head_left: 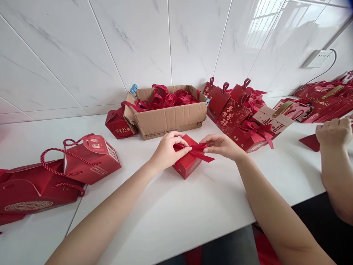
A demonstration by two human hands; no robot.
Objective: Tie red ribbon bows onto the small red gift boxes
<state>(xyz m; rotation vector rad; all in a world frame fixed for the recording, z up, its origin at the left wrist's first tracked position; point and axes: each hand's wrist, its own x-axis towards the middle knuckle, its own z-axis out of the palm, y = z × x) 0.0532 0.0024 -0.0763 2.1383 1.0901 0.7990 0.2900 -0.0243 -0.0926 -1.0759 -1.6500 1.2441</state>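
Observation:
A small red gift box (185,166) sits on the white table in front of me, with a red ribbon bow (197,150) across its top. My left hand (171,148) pinches the left side of the bow between thumb and fingers. On the other side, my right hand (220,145) has its thumb and fingertips closed on the right loop. A loose ribbon tail hangs out past the box's right edge. Parts of the bow are hidden behind my fingers.
Behind the box stands a cardboard carton (168,118) full of red ribbons (168,97). Red boxes with rope handles (92,158) are at left; several finished-looking red boxes (233,114) crowd the right. Another person's hand (334,132) works at the far right near a red piece (309,142).

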